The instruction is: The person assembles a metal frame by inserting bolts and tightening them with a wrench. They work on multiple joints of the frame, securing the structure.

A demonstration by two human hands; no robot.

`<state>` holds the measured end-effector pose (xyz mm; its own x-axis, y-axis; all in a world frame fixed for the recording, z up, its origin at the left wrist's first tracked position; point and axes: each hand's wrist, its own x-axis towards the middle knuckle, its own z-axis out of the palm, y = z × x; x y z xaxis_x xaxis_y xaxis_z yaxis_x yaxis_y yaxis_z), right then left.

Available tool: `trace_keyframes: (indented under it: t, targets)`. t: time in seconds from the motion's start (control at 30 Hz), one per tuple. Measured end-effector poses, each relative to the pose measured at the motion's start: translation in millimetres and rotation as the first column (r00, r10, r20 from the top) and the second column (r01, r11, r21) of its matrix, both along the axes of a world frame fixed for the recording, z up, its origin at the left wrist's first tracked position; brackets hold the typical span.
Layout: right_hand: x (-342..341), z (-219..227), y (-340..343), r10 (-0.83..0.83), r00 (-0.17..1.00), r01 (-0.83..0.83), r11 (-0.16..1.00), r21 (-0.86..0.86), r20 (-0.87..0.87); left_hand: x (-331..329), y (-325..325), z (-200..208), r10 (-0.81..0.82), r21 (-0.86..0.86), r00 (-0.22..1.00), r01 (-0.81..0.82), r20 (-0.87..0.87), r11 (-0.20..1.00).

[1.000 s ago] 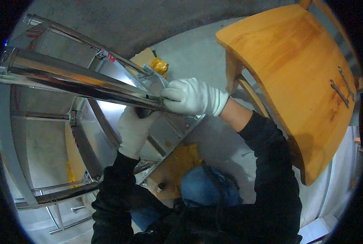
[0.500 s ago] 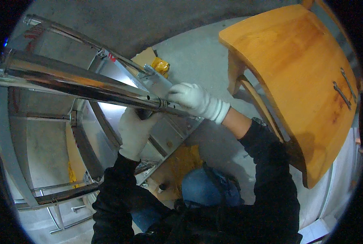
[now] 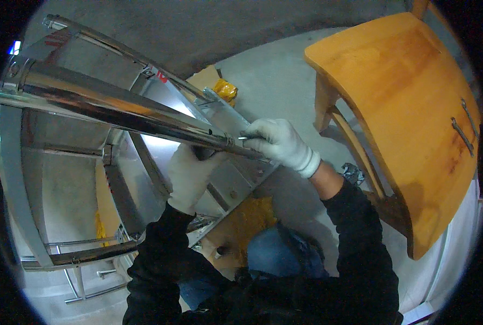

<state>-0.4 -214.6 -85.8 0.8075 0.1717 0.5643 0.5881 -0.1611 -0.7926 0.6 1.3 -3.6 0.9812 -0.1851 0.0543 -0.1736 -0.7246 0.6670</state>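
While kneeling over a metal frame (image 3: pixel 63 179), working at the joint where a shiny steel tube (image 3: pixel 117 111) meets a flat bracket (image 3: pixel 228 116). Right hand (image 3: pixel 279 143), in a white glove, closed on a small thin metal tool (image 3: pixel 244 138), likely a key or a screw, with the tip touching the tube near its lower end. Left hand (image 3: pixel 190 176), also gloved, reaching up under the tube, fingers curled behind it; cannot tell if really gripping or only supporting. Step in hand, probably: fastening the tube to the frame. Next move calls for keeping the tube steady from below and holding the tool straight in the joint, without slipping. Nearby, a wooden chair (image 3: pixel 403 108) on the grey floor (image 3: pixel 274 76), and a yellow packet (image 3: pixel 225 89) beyond the bracket.
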Motion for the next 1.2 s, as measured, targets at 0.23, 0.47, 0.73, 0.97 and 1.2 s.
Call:
trace_keyframes:
  t: [0.23,0.47,0.73,0.97,1.2]
  targets:
    - [1.5,-3.4,13.2,-0.064,0.993,0.068,0.997,-0.038,0.100,-2.7,-6.1,6.3,0.001,0.017,0.999,-0.001,-0.035,1.000]
    - [4.2,-3.5,16.1,-0.094,0.981,0.106,0.993,-0.060,0.172,-1.3,-4.8,4.4,0.001,0.023,0.999,0.000,-0.046,1.000]
    - [21.0,-6.9,11.9,-0.093,0.898,0.182,0.968,-0.171,0.429,0.6,-1.3,1.5,-0.002,0.024,1.000,0.002,0.004,1.000]
    - [23.6,5.2,2.2,0.062,0.892,0.195,0.841,-0.505,0.447,-0.5,-3.3,7.3,-0.023,0.017,0.999,0.024,-0.038,1.000]
    - [26.2,-4.1,11.0,-0.104,0.857,0.239,0.948,-0.211,0.504,1.4,-1.6,2.3,-0.020,0.008,1.000,0.020,-0.020,1.000]
